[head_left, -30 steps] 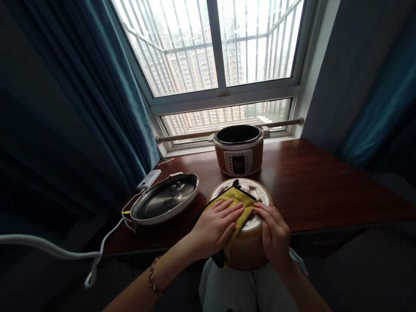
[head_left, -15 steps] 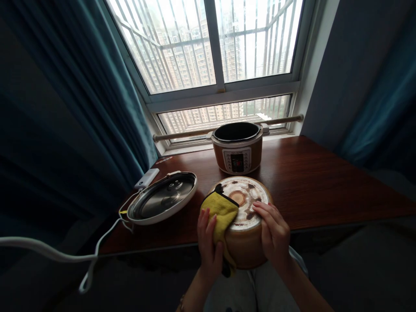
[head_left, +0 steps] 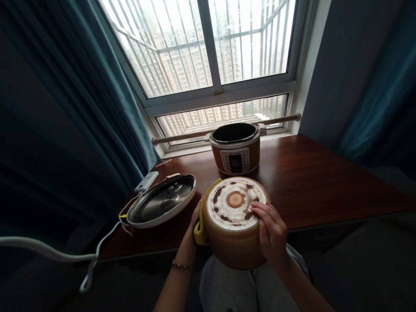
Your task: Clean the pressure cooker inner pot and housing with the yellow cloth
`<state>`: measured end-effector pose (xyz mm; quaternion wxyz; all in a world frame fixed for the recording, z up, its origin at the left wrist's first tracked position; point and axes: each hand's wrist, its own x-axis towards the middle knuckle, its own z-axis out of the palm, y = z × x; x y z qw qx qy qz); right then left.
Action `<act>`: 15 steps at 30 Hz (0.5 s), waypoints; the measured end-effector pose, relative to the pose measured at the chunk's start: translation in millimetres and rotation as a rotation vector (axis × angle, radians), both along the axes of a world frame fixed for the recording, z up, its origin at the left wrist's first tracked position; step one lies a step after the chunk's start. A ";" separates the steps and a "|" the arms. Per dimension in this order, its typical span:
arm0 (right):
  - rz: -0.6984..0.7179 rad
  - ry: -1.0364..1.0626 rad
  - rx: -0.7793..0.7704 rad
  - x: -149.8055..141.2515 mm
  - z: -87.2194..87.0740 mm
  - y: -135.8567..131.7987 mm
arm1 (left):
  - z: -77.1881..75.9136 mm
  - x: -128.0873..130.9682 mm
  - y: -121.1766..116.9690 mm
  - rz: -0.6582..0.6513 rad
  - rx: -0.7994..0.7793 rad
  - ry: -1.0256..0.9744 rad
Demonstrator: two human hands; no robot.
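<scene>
A golden-brown inner pot (head_left: pixel 235 247) is tilted over my lap at the table's front edge, its worn, whitish underside with dark patches facing me. My right hand (head_left: pixel 271 229) grips its right side, fingertips resting on the base rim. On the opposite side, my left hand (head_left: pixel 194 219) presses a yellow cloth (head_left: pixel 200 229) with dark edging against the pot's wall; its fingers are mostly hidden behind cloth and pot. Behind the pot stands a brown and white electric cooker (head_left: pixel 236 151), lidless, its dark inside showing.
A round lid (head_left: pixel 162 203) lies underside up on the wooden table (head_left: pixel 308 182) at left. Near it are a white power strip (head_left: pixel 147 181) and a white cord (head_left: pixel 48 249) hanging past the table edge. A barred window (head_left: pixel 195 52) and blue curtains (head_left: pixel 97 86) frame the back.
My left hand and the yellow cloth have moved from the pot's base to its left side wall, uncovering the whole underside. My right hand keeps its hold on the pot.
</scene>
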<state>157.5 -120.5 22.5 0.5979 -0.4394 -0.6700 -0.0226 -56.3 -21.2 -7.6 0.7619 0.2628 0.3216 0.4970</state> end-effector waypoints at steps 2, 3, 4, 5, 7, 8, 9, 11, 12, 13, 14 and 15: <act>0.000 0.000 -0.002 -0.2 0.3 0.3 | -1.3 3.7 3.3 0.007 -0.045 -0.074; -0.001 0.001 -0.003 -0.4 0.2 0.3 | -2.6 4.6 3.5 0.028 -0.046 -0.082; -0.004 0.002 -0.004 -0.6 0.1 0.3 | -4.1 5.1 2.7 0.051 -0.043 -0.084; -0.007 0.003 -0.002 -0.8 -0.1 0.2 | -5.5 5.1 1.1 0.070 -0.043 -0.092; -0.014 0.003 0.002 -1.3 -0.5 -0.3 | -7.8 4.9 -5.3 0.103 -0.041 -0.098; -0.017 0.003 0.004 -1.4 -0.6 -0.5 | -8.7 5.1 -10.2 0.121 -0.038 -0.093; -0.018 0.003 0.004 -1.6 -0.6 -0.8 | -9.5 5.7 -16.5 0.151 -0.028 -0.076; -0.021 0.007 0.000 -1.9 -0.4 -1.2 | -11.4 8.7 -33.1 0.263 0.015 0.021; -0.022 0.009 -0.002 -2.0 -0.2 -1.2 | -12.5 11.3 -43.6 0.344 0.048 0.105; -0.025 0.010 -0.003 -2.1 -0.1 -1.1 | -13.8 14.8 -55.3 0.436 0.085 0.214; -0.028 0.011 -0.003 -2.2 -0.1 -1.0 | -15.0 19.2 -68.1 0.535 0.126 0.337; -0.030 0.011 -0.003 -2.3 -0.1 -0.9 | -16.1 24.5 -81.6 0.606 0.170 0.466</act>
